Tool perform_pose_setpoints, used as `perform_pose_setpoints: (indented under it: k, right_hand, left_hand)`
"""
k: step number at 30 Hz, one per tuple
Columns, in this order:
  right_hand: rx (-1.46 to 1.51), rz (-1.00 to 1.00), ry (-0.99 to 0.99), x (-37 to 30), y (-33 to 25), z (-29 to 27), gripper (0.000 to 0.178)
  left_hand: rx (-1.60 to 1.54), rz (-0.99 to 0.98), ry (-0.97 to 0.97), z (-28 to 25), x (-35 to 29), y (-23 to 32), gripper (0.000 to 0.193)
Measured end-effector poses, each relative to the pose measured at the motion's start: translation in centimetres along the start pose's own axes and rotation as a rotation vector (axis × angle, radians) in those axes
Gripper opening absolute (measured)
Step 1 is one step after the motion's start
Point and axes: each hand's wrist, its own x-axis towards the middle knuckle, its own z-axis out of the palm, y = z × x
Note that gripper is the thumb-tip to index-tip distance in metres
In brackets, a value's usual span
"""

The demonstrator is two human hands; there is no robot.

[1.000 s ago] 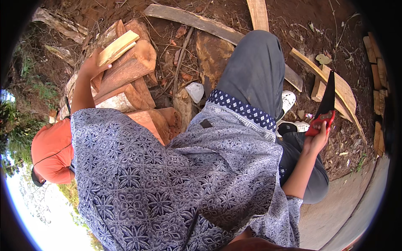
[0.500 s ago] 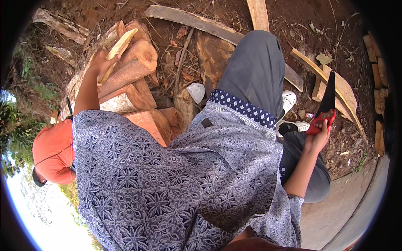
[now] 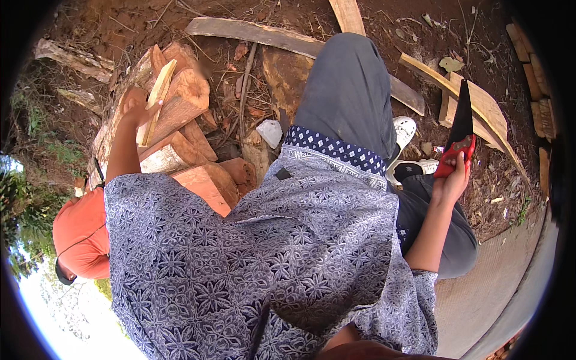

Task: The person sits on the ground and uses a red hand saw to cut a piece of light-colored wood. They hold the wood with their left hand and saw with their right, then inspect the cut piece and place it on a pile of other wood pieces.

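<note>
My left hand (image 3: 133, 108) is at the split logs on the left, its thumb stretched out over a pale, narrow strip of wood (image 3: 161, 90). The other fingers lie to the left of the strip, not wrapped round it. Under the strip is a thick reddish split log (image 3: 191, 95), part of the pile. On the right, my right hand (image 3: 455, 174) grips the red handle of a hand saw (image 3: 461, 126). The dark blade points away from me, above curved wooden slabs (image 3: 486, 114) on the ground.
A long weathered board (image 3: 252, 31) lies across the brown soil beyond my knee. A whitish stone (image 3: 270, 133) sits beside the logs. Cut wood pieces (image 3: 540, 108) are stacked at the far right, near a concrete edge (image 3: 492, 264). A person in an orange shirt (image 3: 81, 237) bends at the left.
The wood strip has come lower and turned steeper against the log. My left hand has shifted to its left side, showing the strip's near end. The saw has moved slightly up and left in view.
</note>
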Motion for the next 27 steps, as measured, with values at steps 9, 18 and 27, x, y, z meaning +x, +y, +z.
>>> perform_pose_setpoints:
  k: [9, 18, 27]
  right_hand:
    - [-0.311, -0.211, -0.055, -2.0, -1.2, 2.4, 0.043]
    - [-0.516, -0.296, -0.057, -6.8, -8.2, 3.6, 0.047]
    - [-0.491, -0.359, 0.108, -13.4, -12.6, 4.1, 0.047]
  left_hand:
    - [-0.240, 0.733, 0.749, -10.0, -4.1, 16.7, 0.052]
    - [-0.384, 1.684, 0.699, -17.8, -18.2, 46.0, 0.020]
    - [-0.098, 1.579, 0.332, -12.9, -18.9, 65.9, 0.069]
